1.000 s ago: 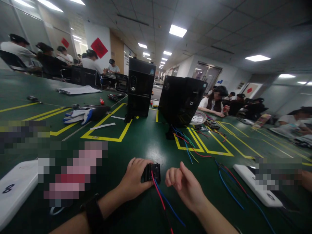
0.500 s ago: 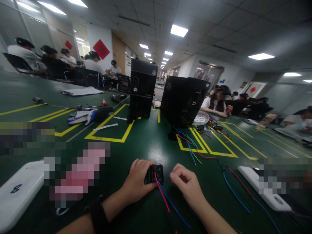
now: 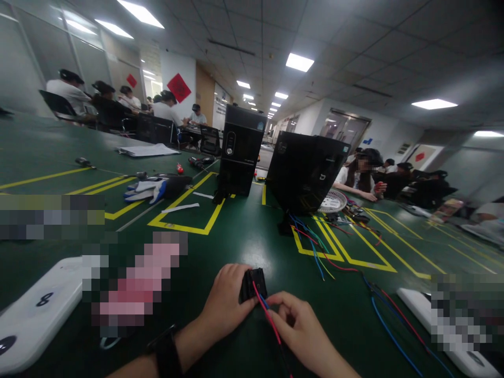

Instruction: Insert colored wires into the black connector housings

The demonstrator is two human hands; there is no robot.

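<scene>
My left hand (image 3: 227, 294) grips a small black block-shaped part (image 3: 258, 278) by its left side, low over the green table. A red wire (image 3: 272, 321) and a blue wire (image 3: 264, 301) come out of the part's face and trail toward me. Close by on the right, my right hand (image 3: 296, 318) has its thumb and index finger pinched at the blue wire, just below the part. The fingertips partly cover that wire. What kind of part it is, I cannot make out.
Two black computer towers (image 3: 241, 152) (image 3: 305, 170) stand ahead on the table. Loose coloured wires (image 3: 315, 247) lie at right, near a white basket (image 3: 333, 201). Gloves (image 3: 151, 190) and white devices (image 3: 43, 299) (image 3: 437, 320) lie around. A person (image 3: 360, 176) sits across at right.
My right hand has moved left to the part and closed its fingertips on the blue wire. The blue wire now runs close along the red one. The camera view has shifted slightly.
</scene>
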